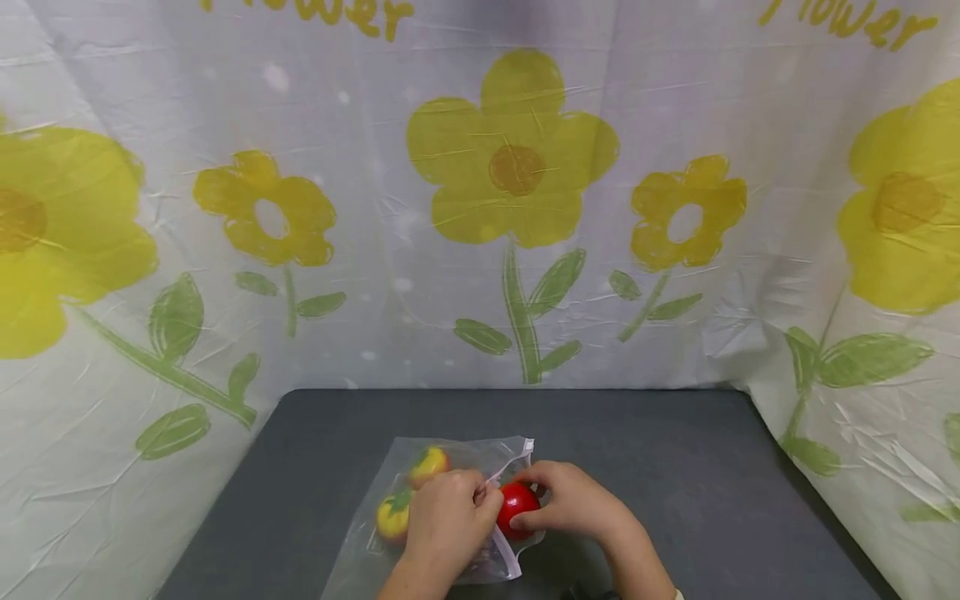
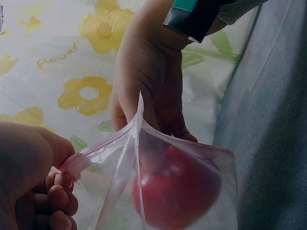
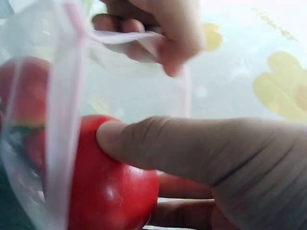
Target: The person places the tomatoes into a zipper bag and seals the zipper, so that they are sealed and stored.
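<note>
A clear zip bag (image 1: 362, 546) with a pale pink zip edge lies on the dark table, its mouth toward the right. My left hand (image 1: 450, 512) pinches the bag's rim and holds the mouth apart, as the left wrist view shows. At that mouth my right hand (image 1: 583, 503) grips a glossy red round fruit (image 1: 517, 505), thumb on one side and fingers on the other. In the left wrist view the red fruit (image 2: 184, 191) shows through the clear plastic. Further inside the bag are two yellow-and-red fruits (image 1: 392, 518), one with a green leafy top; my left hand partly covers them.
The dark grey table (image 1: 637, 433) stretches out behind and to both sides of the bag. A white cloth (image 1: 375, 292) with painted yellow flowers hangs along the back and sides. A small dark object (image 1: 588, 592) shows at the bottom edge, below my right wrist.
</note>
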